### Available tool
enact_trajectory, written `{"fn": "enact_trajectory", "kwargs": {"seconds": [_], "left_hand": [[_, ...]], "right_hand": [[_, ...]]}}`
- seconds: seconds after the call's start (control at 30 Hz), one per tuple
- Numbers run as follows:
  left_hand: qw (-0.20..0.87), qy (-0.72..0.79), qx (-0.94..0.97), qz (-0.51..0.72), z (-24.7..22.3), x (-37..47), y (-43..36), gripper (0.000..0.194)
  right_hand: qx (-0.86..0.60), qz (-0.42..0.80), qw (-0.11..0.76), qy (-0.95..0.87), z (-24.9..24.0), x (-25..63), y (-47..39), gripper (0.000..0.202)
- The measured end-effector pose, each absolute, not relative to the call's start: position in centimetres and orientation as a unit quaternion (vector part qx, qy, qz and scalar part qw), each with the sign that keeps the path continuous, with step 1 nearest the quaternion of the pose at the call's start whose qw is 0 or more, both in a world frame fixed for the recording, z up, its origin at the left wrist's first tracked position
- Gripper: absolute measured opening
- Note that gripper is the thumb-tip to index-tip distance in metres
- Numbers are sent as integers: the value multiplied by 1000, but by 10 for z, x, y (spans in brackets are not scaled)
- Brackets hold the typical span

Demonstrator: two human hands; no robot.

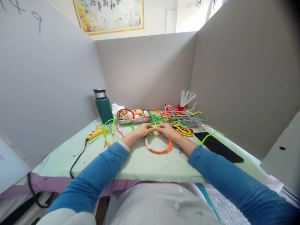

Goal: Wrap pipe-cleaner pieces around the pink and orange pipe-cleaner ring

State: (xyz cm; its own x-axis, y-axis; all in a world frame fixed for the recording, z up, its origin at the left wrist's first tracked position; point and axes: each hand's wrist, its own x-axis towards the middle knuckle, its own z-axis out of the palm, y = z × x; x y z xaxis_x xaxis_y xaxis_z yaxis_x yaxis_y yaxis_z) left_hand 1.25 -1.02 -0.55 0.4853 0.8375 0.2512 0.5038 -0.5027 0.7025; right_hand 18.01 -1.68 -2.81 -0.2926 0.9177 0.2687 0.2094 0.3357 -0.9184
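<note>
Left hand (145, 129) and right hand (166, 130), fingertips pinched close, hold the ring (159, 152)'s far edge; tray (140, 120) beyond them.

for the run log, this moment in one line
left hand, right hand: together at far side of multicoloured pipe-cleaner ring | glue gun: on table

I'm counting two hands (144, 128) (166, 129), one orange-and-pink ring (160, 152), one green bottle (104, 109), one yellow glue gun (93, 133), one metal tray (140, 120), one red cup (180, 108) and one black slab (220, 148). Fuzzy stems (181, 118) are lying way too tangled to count.
</note>
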Motion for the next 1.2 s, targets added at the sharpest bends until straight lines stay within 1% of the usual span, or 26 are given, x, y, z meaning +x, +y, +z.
{"fn": "enact_trajectory", "kwargs": {"seconds": [0.4, 0.77, 1.2], "left_hand": [[294, 427, 808, 280, -3, 14, -11, 46], [340, 424, 792, 279, -4, 13, -11, 45], [330, 419, 794, 291, -1, 14, -15, 46]], "right_hand": [[-397, 401, 433, -703, -29, 181, -16, 27], [-397, 393, 436, -706, -27, 180, -19, 30], [-387, 394, 448, -703, -32, 182, -13, 30]]}}
